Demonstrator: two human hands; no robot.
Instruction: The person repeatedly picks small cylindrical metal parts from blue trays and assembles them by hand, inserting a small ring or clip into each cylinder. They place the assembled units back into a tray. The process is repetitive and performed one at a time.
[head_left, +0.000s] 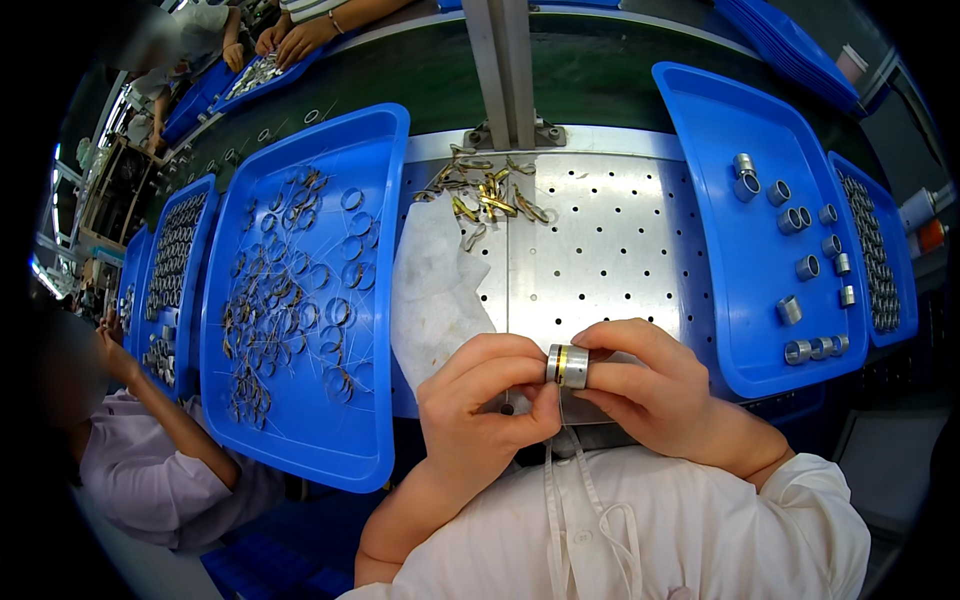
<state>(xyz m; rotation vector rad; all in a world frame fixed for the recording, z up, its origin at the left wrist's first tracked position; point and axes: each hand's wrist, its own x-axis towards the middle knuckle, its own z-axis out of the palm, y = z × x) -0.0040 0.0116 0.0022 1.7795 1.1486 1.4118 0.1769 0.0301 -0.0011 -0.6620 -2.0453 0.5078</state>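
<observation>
A short metal cylinder (568,366) with a brass-coloured ring band around it is held between both hands just above the near edge of the perforated steel worktop (610,250). My left hand (485,405) pinches its left end with thumb and fingers. My right hand (650,385) grips its right end. A blue tray (375,150) to the left holds several thin metal rings and clips. Another blue tray (700,150) to the right holds several finished metal cylinders (790,215).
A white cloth (435,285) lies on the worktop beside the left tray. A pile of brass clips (490,195) sits near a grey post (505,65). A co-worker's arm (165,420) reaches a tray at far left. More hands (300,35) work beyond the green belt.
</observation>
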